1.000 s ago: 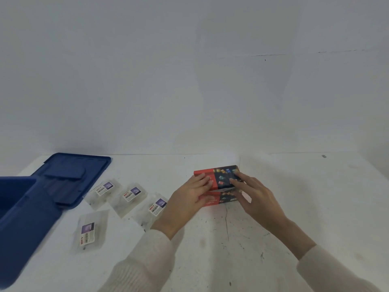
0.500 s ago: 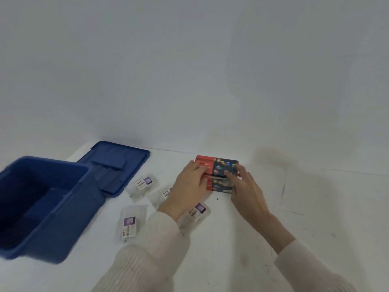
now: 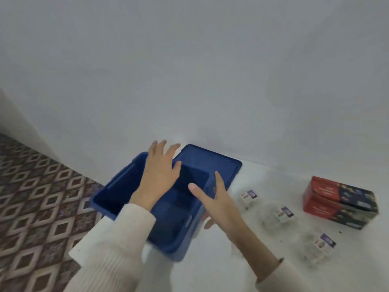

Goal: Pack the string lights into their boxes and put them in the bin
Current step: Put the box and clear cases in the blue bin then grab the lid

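Bin [image 3: 117,183]: sitting open directly beneath the left hand [image 3: 160,175], near the table [image 3: 200,270] corner, probably about to be drawn closer to the packing spot. Hovering that hand over the hollow, fingers spread wide and straight, holding nothing. Reaching in with the right hand [image 3: 219,205] at the wall nearest it, fingers [image 3: 193,187] stretched straight across the rim and thumb seemingly dropping outside the wall; bracketing rather than clamping, likely readying a two-handed pull or a steadying press.

Lying flat just beyond the left fingertips, against the bin's far side: lid [image 3: 210,163], parked out of the way, keeping the opening free.

Waiting just right of the right hand: three clear bags of string lights [image 3: 283,213], spread singly, each easy to pick without tangling. Standing farther right, well apart from both hands: two boxes [image 3: 339,203], stacked one on the other, apparently not yet filled.

Showing nothing inside the bin, as far as the dark interior allows telling. Judging the task barely begun.
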`<state>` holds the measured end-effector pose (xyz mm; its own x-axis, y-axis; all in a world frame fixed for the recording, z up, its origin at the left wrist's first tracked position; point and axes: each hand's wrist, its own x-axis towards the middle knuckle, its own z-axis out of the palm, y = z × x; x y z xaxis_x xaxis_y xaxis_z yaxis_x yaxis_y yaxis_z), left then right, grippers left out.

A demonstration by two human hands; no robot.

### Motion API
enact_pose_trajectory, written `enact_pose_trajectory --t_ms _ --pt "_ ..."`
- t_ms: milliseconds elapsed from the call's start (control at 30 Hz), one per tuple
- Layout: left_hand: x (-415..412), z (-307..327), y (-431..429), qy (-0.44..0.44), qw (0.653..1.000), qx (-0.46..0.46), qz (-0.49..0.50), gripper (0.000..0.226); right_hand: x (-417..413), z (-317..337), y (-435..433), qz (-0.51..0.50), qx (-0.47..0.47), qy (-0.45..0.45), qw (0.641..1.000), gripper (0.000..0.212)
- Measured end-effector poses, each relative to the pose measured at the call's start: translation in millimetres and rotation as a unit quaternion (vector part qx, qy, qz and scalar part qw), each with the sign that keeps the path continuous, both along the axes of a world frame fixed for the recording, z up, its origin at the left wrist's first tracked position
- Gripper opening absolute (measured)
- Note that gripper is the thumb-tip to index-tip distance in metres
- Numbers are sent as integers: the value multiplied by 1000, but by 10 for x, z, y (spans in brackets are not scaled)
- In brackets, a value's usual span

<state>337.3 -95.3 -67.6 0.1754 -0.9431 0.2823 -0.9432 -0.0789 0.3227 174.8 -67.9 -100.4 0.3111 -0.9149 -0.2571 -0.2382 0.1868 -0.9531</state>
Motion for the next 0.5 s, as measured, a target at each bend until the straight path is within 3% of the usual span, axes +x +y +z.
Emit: enact_pose_trajectory --t_ms 100,233,367,500 --pt "760 -49 60 -52 983 120 128 64 258 -39 56 -36 10 -4 999 95" --pt "1219 -73 96 25 968 216 123 58 325 -30 54 -96 -14 37 995 86" --pt "1194 337 69 36 982 157 97 49 20 289 71 -130 -25 -5 991 62" --pt "564 849 16 95 991 89 -20 21 -682 621 102 -225 -57 20 972 65"
